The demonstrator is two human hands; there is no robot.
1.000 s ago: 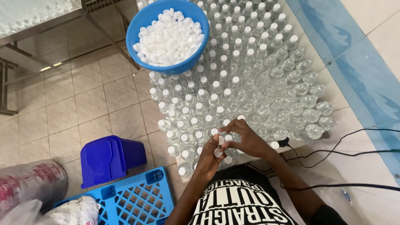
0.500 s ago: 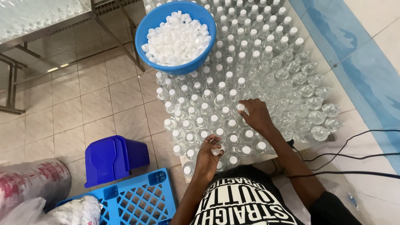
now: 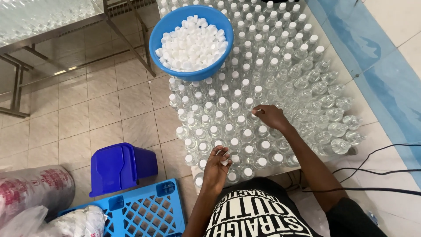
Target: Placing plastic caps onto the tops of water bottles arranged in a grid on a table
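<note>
Reached farther out since before: right hand (image 3: 271, 116) pinching cap onto bottle (image 3: 253, 115) just ahead; left hand (image 3: 218, 163) nearer body, cupping spare caps (image 3: 223, 154).

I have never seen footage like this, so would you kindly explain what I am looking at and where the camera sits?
There is no machine: a person works with bare hands, filmed by a camera worn on their head, looking down. Before them is a table crowded with small clear bottles, many fitted with white caps, others near the right edge uncapped. A blue bowl of loose white caps rests on top of the bottles. The right hand reaches onto a bottle top; the left hand holds a few white caps near the table's near edge. On the tiled floor sit a blue crate and a blue plastic box.
</note>
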